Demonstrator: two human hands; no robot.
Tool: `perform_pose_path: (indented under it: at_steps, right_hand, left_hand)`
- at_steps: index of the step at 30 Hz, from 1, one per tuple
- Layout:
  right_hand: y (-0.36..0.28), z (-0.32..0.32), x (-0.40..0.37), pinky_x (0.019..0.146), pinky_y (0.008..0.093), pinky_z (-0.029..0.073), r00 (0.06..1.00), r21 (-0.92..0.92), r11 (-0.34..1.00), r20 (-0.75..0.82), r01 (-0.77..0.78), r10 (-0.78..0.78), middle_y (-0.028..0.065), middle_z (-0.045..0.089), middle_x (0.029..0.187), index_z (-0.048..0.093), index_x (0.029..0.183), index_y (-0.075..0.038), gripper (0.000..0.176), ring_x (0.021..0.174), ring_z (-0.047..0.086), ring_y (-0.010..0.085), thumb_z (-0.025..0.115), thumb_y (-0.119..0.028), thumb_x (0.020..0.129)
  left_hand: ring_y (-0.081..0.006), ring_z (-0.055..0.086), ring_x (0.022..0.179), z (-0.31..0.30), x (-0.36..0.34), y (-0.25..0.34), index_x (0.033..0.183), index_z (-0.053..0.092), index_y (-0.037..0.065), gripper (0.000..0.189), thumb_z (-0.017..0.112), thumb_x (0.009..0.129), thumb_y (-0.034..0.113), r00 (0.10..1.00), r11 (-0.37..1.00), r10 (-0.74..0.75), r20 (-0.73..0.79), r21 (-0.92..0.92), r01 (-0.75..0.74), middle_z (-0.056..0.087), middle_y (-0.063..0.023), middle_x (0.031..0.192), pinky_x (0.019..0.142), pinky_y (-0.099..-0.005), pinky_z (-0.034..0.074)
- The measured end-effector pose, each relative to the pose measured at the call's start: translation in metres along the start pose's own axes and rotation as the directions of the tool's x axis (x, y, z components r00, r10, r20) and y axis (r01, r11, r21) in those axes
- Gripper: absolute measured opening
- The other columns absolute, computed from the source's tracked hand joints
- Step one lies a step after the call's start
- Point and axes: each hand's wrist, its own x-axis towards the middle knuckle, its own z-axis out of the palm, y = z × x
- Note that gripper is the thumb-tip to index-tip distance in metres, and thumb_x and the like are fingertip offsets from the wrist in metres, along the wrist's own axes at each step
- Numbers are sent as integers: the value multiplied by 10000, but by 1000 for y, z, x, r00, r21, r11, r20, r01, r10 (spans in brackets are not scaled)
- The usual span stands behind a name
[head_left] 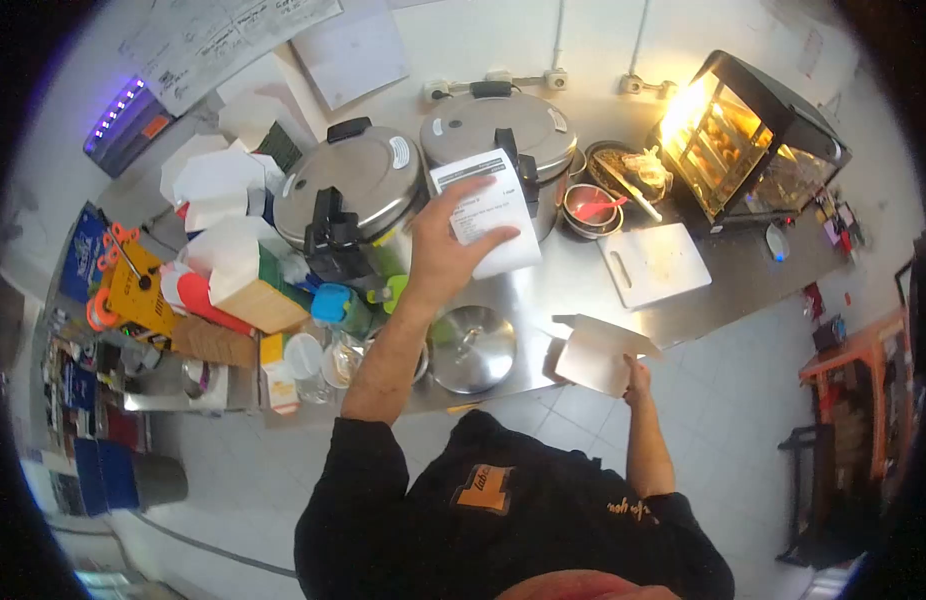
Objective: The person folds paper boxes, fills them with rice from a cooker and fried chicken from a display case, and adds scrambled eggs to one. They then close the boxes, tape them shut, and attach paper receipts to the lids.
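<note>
My left hand (451, 240) is raised over the counter and holds a white printed paper slip (498, 215) between thumb and fingers, in front of the two large steel cookers. Lower down on the right, my right hand (636, 380) grips the edge of an open, light-coloured carton (595, 355) near the counter's front edge. A round steel lid (471, 348) lies on the counter between my two arms. Behind the carton is a white cutting board (657, 265).
Two lidded cookers (358, 175) stand against the wall. A lit glass warmer (728, 140) is at the back right, near bowls (591, 205) and a dark pan with food (633, 168). Stacked cartons (248, 265), a blue-lidded container (333, 303) and a yellow dispenser (138, 290) crowd the left.
</note>
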Motion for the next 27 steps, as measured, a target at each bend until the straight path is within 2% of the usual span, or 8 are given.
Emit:
perform_pose_path:
  at_steps: [2, 5, 8, 10, 15, 19, 23, 27]
  right_hand:
    - [-16, 15, 10, 632, 391, 528, 1000, -66, 997, -6, 30, -31, 125, 638, 1042, 533, 1193, -50, 625, 876, 646, 209, 791, -421, 760]
    - [-39, 69, 16, 761, 439, 535, 991, -296, 953, -89, 66, -96, 197, 594, 1199, 482, 1330, -30, 779, 1038, 619, 277, 745, -507, 774]
    - [-56, 78, 39, 1070, 487, 349, 977, -511, 856, -134, 73, -163, 239, 435, 1435, 388, 1460, -119, 902, 1340, 380, 375, 696, -607, 767]
    - [-86, 92, 22, 1114, 489, 268, 964, -513, 850, -142, 121, -223, 217, 441, 1429, 423, 1432, -160, 827, 1400, 234, 377, 700, -584, 779]
    - [-148, 60, 66, 1010, 387, 400, 860, -455, 829, -224, 325, -459, 171, 581, 1259, 596, 1197, -56, 417, 1192, 526, 275, 692, -295, 869]
    - [-220, 84, 97, 892, 322, 446, 667, -429, 667, -179, 609, -723, 87, 643, 983, 637, 995, -15, 168, 965, 585, 190, 634, -163, 916]
    - [-315, 195, 95, 857, 303, 473, 706, -103, 715, 305, 692, -639, 74, 641, 911, 622, 968, 8, 105, 913, 615, 164, 621, -83, 914]
    - [-415, 341, 87, 816, 344, 490, 329, -263, 198, 787, 944, -521, 139, 682, 1013, 651, 1043, -4, 318, 952, 653, 244, 699, -243, 838]
  left_hand:
    - [-290, 671, 972, 7, 8, -2, 1106, 658, 54, 321, 759, 817, 151, 993, 920, 107, 56, 373, -120, 669, -113, 1100, 880, -385, 534]
    - [-360, 606, 1101, 14, 31, -40, 1238, 612, 117, 427, 656, 892, 363, 941, 574, -338, -18, 789, 221, 618, -143, 1237, 960, -504, 450]
    - [-354, 461, 1292, 15, 41, -152, 1350, 531, 162, 509, 545, 941, 465, 985, 117, -62, -161, 979, 167, 536, -172, 1348, 1058, -634, 255]
    - [-349, 370, 1357, 26, 60, -176, 1392, 479, 151, 538, 540, 951, 453, 971, 440, -232, -61, 883, 161, 494, -179, 1389, 1063, -683, 126]
    - [-302, 406, 1325, 63, 92, -232, 1290, 575, 109, 482, 573, 941, 441, 981, 844, -192, -25, 507, 178, 535, -159, 1339, 1137, -561, -2]
    - [-246, 437, 1293, 73, 105, -233, 1221, 618, 90, 427, 627, 919, 392, 937, 877, -335, -103, 331, 350, 590, -111, 1276, 1154, -490, -16]
    - [-299, 484, 1267, 66, 203, -136, 1275, 601, 49, 681, 666, 838, 567, 933, 806, -332, -140, 471, 358, 588, -202, 1270, 1146, -470, 181]
    - [-425, 639, 992, 58, 337, -98, 1109, 682, -16, 855, 606, 737, 749, 967, 477, -164, -197, 842, 252, 676, -270, 1023, 1036, -689, 212]
